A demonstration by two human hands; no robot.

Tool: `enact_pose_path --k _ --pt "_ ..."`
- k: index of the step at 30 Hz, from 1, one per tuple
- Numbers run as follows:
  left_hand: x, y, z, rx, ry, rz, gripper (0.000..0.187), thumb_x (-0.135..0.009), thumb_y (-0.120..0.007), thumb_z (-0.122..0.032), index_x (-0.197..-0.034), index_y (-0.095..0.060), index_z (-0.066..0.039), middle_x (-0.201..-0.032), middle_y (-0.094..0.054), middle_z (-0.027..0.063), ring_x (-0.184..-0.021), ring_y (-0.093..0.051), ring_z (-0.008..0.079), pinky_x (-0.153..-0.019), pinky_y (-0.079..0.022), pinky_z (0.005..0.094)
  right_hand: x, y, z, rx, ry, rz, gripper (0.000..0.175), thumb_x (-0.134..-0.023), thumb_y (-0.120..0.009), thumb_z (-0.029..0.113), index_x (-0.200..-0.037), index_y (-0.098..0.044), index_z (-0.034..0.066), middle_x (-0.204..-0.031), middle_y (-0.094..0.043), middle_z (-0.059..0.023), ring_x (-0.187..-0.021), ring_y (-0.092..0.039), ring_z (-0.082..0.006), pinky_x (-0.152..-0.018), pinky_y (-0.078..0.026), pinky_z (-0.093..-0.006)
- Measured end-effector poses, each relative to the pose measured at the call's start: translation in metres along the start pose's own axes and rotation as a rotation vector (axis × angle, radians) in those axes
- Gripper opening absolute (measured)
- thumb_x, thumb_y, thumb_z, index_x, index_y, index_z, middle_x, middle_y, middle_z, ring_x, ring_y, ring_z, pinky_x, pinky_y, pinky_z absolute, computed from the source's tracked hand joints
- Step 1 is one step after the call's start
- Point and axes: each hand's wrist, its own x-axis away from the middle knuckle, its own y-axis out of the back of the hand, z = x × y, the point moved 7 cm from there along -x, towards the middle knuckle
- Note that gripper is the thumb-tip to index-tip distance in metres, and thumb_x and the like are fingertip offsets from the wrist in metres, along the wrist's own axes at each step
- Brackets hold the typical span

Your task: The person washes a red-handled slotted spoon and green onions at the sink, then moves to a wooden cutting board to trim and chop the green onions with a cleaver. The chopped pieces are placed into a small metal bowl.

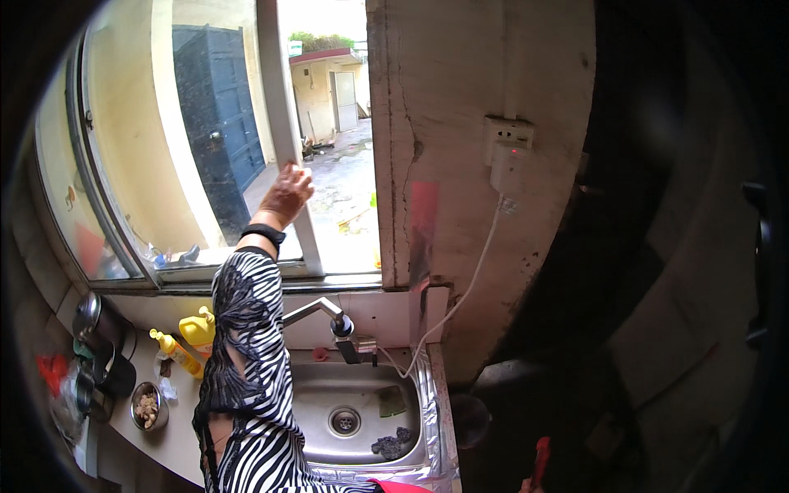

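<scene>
My left hand (pixel 288 192), with a black band at the wrist, reaches up to the sliding window. Its fingers are curled at the upright edge of the metal window sash (pixel 277 92). Low at the right, only the fingertips of my right hand (pixel 528 486) show, closed around a slim red object (pixel 542 459); its full shape is cut off. Below my left arm is a stainless steel sink (pixel 320 385), with a grey faucet (pixel 338 320) above it. A dark scouring pad (pixel 389 445) and a green scouring pad (pixel 391 402) lie in the basin.
Yellow bottles (pixel 179 354) stand on the counter (pixel 148 456), beside a metal bowl of food pieces (pixel 148 407). A dark pot (pixel 102 323) is at the far left. From the wall adapter (pixel 508 169) a white cable (pixel 474 277) hangs to the faucet. The right side is dark.
</scene>
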Motion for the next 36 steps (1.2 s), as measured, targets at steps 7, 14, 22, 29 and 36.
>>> enact_pose_path --k 7,14,22,29,36 --pt "0.041 -0.035 0.027 -0.008 0.136 0.168 0.013 -0.077 -0.053 -0.010 -0.087 -0.060 -0.008 -0.106 -0.048 0.0097 -0.105 -0.046 0.0281 -0.100 -0.032 0.0398 -0.005 -0.005 0.008 0.110 0.011 -0.023 0.040 -0.089 -0.048 0.038 -0.089 -0.061 -0.0007 -0.053 -0.051 -0.0067 -0.047 -0.049 -0.0168 -0.047 -0.041 -0.0338" --pt "0.065 -0.091 0.036 0.091 0.270 0.060 0.016 -0.080 -0.050 -0.016 -0.088 -0.063 -0.011 -0.103 -0.056 0.0088 -0.098 -0.053 0.0259 -0.092 -0.038 0.0388 -0.005 -0.011 -0.010 0.137 -0.325 0.010 0.022 -0.083 -0.055 0.022 -0.087 -0.057 0.0009 -0.075 -0.057 -0.0229 -0.071 -0.057 -0.0398 -0.057 -0.044 -0.0428" --pt "0.010 -0.122 0.006 0.539 0.344 0.101 0.024 -0.085 -0.045 -0.015 -0.101 -0.058 -0.002 -0.106 -0.059 0.0128 -0.094 -0.057 0.0266 -0.079 -0.047 0.0369 0.017 0.025 0.057 0.337 -0.139 -0.024 0.032 -0.085 -0.051 0.034 -0.097 -0.061 0.0065 -0.084 -0.062 -0.0183 -0.079 -0.060 -0.0368 -0.066 -0.048 -0.0436" --pt "-0.089 -0.116 -0.020 0.709 0.189 -0.112 0.022 -0.084 -0.048 -0.019 -0.098 -0.059 -0.006 -0.098 -0.060 0.0118 -0.084 -0.059 0.0278 -0.070 -0.049 0.0376 -0.068 -0.053 0.122 0.342 -0.230 -0.017 0.033 -0.086 -0.049 0.035 -0.089 -0.059 0.0038 -0.076 -0.061 -0.0197 -0.075 -0.059 -0.0388 -0.064 -0.046 -0.0474" --pt "-0.143 0.020 -0.103 1.097 -0.083 -0.256 0.021 -0.083 -0.050 -0.023 -0.096 -0.060 -0.011 -0.091 -0.062 0.0108 -0.074 -0.061 0.0291 -0.062 -0.051 0.0383 -0.066 -0.026 0.096 0.318 -0.164 -0.173 0.030 -0.086 -0.051 0.030 -0.079 -0.056 0.0013 -0.065 -0.058 -0.0201 -0.061 -0.057 -0.0393 -0.052 -0.043 -0.0475"
